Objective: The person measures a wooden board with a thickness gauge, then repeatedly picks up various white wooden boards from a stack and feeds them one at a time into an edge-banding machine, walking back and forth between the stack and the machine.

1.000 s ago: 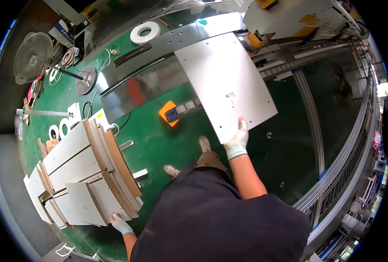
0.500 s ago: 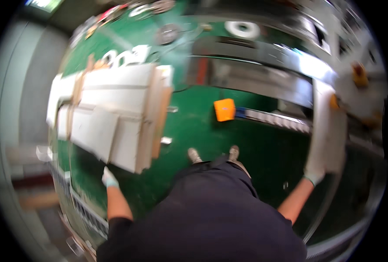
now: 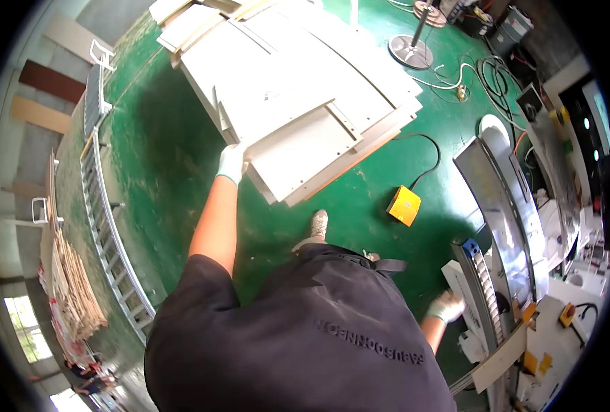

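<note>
Touching the near corner of the top board (image 3: 277, 113), my left hand (image 3: 232, 162) has its fingers bent at the edge; from my end I cannot tell whether they have closed on it. The board lies on the stack (image 3: 305, 152), reaching far and right from that hand. My right hand (image 3: 448, 306) is well apart, near and right, close to the rail (image 3: 482, 281); it is too blurred for me to tell its opening. The yellow box (image 3: 404, 206) sits between it and the stack.
</note>
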{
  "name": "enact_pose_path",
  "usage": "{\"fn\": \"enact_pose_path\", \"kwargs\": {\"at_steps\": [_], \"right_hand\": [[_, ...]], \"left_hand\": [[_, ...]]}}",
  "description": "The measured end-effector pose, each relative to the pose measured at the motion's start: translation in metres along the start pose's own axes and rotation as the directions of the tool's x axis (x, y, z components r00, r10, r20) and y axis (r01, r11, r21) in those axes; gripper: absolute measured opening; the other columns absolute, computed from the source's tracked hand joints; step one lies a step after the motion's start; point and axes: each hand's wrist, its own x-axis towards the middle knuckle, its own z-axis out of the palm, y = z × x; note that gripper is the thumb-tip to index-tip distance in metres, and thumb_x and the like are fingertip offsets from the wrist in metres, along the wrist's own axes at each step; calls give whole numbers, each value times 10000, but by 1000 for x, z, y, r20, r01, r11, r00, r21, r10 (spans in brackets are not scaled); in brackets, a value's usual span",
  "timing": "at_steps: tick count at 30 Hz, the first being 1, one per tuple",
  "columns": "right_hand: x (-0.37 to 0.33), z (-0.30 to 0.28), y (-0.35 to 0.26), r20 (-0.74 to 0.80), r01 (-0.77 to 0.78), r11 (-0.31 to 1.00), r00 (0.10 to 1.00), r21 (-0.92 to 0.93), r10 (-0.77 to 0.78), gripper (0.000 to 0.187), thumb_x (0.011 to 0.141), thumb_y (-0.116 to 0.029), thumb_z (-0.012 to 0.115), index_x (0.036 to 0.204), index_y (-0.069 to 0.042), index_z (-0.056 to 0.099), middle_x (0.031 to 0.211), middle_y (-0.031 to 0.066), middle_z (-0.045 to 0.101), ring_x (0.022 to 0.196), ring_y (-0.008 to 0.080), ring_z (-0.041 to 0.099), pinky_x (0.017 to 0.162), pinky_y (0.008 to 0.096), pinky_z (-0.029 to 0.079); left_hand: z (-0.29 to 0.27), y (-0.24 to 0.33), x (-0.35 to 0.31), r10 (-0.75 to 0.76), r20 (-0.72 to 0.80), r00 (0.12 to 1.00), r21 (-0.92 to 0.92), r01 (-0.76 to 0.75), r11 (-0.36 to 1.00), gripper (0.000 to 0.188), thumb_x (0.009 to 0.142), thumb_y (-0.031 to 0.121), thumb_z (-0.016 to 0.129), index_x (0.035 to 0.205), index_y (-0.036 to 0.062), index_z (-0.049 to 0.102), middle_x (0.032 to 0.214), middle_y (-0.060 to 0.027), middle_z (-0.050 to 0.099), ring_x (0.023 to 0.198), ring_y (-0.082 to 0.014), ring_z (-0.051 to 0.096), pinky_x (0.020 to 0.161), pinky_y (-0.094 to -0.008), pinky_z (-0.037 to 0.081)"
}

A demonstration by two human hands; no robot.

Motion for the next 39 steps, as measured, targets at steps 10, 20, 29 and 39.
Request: {"fn": "enact_pose_path", "kwargs": {"at_steps": [10, 20, 29, 39], "right_hand": [[-265, 473, 62, 793, -198, 828, 241, -525, 560, 604, 972, -369, 589, 1421, -33, 365, 1337, 176, 544, 1175, 284, 566, 984, 424, 476], [-261, 395, 20, 815, -279, 945, 500, -169, 293, 489, 944, -211, 642, 1337, 12, 456, 1207, 93, 597, 1076, 197, 590, 930, 340, 489], [-167, 112, -94, 538, -108, 960, 841, 257, -50, 535, 911, -393, 630, 1306, -40, 551, 1250, 83, 617, 1151, 213, 580, 990, 372, 448], [-133, 28, -44, -88, 91, 759, 995, 645, -44, 497, 944, -301, 644, 1336, -32, 499, 1269, 102, 592, 1149, 279, 581, 1007, 417, 477]], "left_hand": [[9, -7, -61, -222, 493, 841, 70, 216, 974, 284, 907, 323, 679, 960, 52, 611, 842, -69, 668, 680, -154, 618, 502, -258, 458], [80, -27, -147, -127, 641, 757, -417, 482, 770, 424, 954, 261, 615, 1319, 80, 499, 1275, -110, 575, 1135, -296, 579, 1049, -490, 438], [288, 40, -209, -188, 981, -47, 171, -236, 956, 589, 973, 257, 606, 1416, -52, 369, 1299, -136, 560, 1148, -205, 583, 982, -333, 479], [528, -65, -405, -202, 910, -362, -195, -803, 563, 553, 937, 234, 619, 1376, -61, 461, 1350, -176, 576, 1234, -246, 556, 1042, -329, 408]]}}
